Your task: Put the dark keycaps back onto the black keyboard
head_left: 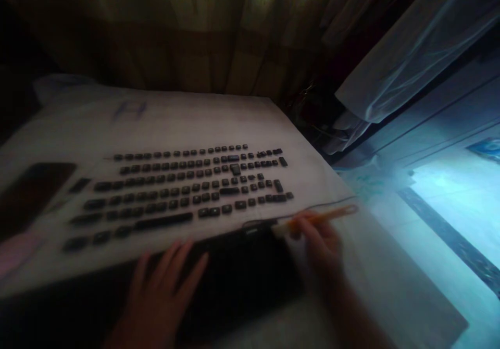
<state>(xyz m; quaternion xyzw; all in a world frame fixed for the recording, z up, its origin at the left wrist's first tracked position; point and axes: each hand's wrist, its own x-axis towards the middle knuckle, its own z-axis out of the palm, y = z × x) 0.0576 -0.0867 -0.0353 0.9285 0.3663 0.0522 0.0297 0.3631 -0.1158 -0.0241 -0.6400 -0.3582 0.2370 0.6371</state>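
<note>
A black keyboard base [242, 281] lies along the front of the white-covered table, its surface dark and blurred. My left hand [162, 281] rests on it with the fingers spread. Between the fingers of my right hand [318, 237] is a brush with an orange-yellow handle [332, 214]. Its pale bristles [280, 229] are at the base's upper right corner, by a small light label. Beyond the base, loose black keycaps [183, 189] are laid out in several rows, and a long space bar [163, 221] sits in the nearest row.
At the left lie a dark flat rectangular object [37, 185], a small dark piece [79, 185] and a blurred pink thing [17, 252]. A thin cable [324, 203] runs across the table's right side. Curtains [187, 36] hang behind; pale tiled floor [441, 224] shows at right.
</note>
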